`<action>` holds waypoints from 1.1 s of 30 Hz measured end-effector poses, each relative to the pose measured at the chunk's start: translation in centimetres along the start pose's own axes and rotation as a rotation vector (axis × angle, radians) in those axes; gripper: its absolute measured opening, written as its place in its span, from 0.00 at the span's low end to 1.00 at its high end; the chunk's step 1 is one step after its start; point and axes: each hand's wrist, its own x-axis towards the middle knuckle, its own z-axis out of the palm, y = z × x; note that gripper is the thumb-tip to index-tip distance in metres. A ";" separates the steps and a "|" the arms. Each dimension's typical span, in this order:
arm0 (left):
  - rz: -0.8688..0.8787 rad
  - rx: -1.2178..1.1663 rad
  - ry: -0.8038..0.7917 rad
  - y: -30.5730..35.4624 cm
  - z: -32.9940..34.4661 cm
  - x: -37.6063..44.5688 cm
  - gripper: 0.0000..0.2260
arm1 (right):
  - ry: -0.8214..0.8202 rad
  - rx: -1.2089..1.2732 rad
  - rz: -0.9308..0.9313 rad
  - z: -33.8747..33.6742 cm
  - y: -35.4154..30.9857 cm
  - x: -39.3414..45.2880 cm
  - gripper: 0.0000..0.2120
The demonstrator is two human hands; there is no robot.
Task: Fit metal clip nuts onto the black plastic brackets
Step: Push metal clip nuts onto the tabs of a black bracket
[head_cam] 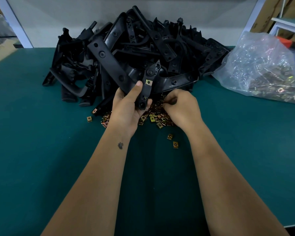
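Holding the black bracket (147, 86) at frame centre in my clenched left hand (129, 106), one clip nut (148, 82) already fitted, my right hand (180, 106) seemingly pinches another from the loose nuts (157, 116) below, to press on next.

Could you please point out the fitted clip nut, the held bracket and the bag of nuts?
Brass-coloured metal clip nut (148, 82), head view, its face.
Black plastic bracket (147, 90), head view, its arm.
Clear plastic bag (262, 65), head view, its side.
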 end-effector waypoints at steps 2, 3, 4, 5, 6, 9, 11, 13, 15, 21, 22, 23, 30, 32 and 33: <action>0.002 -0.002 0.001 0.0 0.1 0.0 0.08 | 0.043 0.141 0.011 -0.1 -0.1 0.0 0.06; 0.004 -0.002 0.001 0.0 0.1 -0.1 0.08 | 0.055 0.263 0.028 -0.2 -0.3 0.0 0.07; 0.005 -0.004 0.000 0.0 0.2 -0.1 0.09 | 0.057 0.403 0.043 -0.2 -0.5 0.0 0.08; 0.004 -0.010 -0.002 0.0 0.2 -0.1 0.09 | 0.052 0.538 0.050 -0.3 -0.7 -0.1 0.08; 0.000 -0.024 -0.005 0.1 0.2 -0.1 0.09 | 0.043 0.648 0.043 -0.5 -0.9 -0.2 0.07; -0.018 -0.082 -0.015 0.2 0.2 -0.2 0.10 | 0.021 0.833 0.006 -0.6 -1.3 -0.4 0.08; -0.025 -0.109 -0.024 0.2 0.1 -0.2 0.12 | 0.012 0.889 0.000 -0.5 -1.5 -0.5 0.08; -0.022 -0.127 -0.030 0.1 0.1 -0.2 0.15 | 0.008 0.897 -0.005 -0.5 -1.5 -0.5 0.08; -0.013 -0.138 -0.032 0.1 0.0 -0.1 0.15 | 0.014 0.840 -0.034 -0.4 -1.4 -0.4 0.10; 0.021 -0.127 -0.037 -0.1 0.0 0.1 0.13 | -0.018 0.672 -0.051 -0.1 -1.3 -0.3 0.13; 0.024 -0.124 -0.043 -0.1 0.0 0.1 0.14 | -0.016 0.670 -0.049 0.0 -1.2 -0.3 0.12; 0.025 -0.122 -0.047 -0.1 0.0 0.1 0.15 | -0.017 0.687 -0.046 0.0 -1.2 -0.2 0.12; -0.001 -0.148 -0.087 -0.1 0.0 0.1 0.13 | -0.058 1.018 -0.005 -0.1 -1.4 -0.2 0.08; -0.018 -0.177 -0.101 -0.1 0.0 0.0 0.12 | -0.057 1.058 -0.009 -0.1 -1.5 -0.3 0.09; -0.024 -0.193 -0.107 -0.1 0.0 0.0 0.12 | -0.060 1.066 -0.015 -0.2 -1.5 -0.3 0.10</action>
